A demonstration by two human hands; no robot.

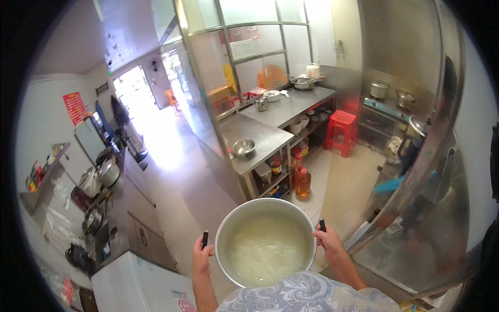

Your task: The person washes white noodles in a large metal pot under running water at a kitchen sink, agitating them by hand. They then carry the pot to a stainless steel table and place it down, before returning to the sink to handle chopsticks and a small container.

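A large round metal pot (224, 218) is held in front of my body, with a pale, cloudy, yellowish liquid (267, 249) inside. My left hand (201, 255) is closed round the black handle (205, 239) on the pot's left side. On the opposite side, my right hand (330, 242) grips the other black handle (323, 225). The near rim of the pot lies close against my patterned grey-blue clothing (306, 294), which hides a little of it.
Ahead stands a steel worktable (257, 136) bearing a metal bowl (244, 147). A red stool (341, 133) and a jug of orange oil (302, 182) are on the floor. A white appliance (135, 286) stands at lower left. Steel-framed panels (384, 249) line the right.
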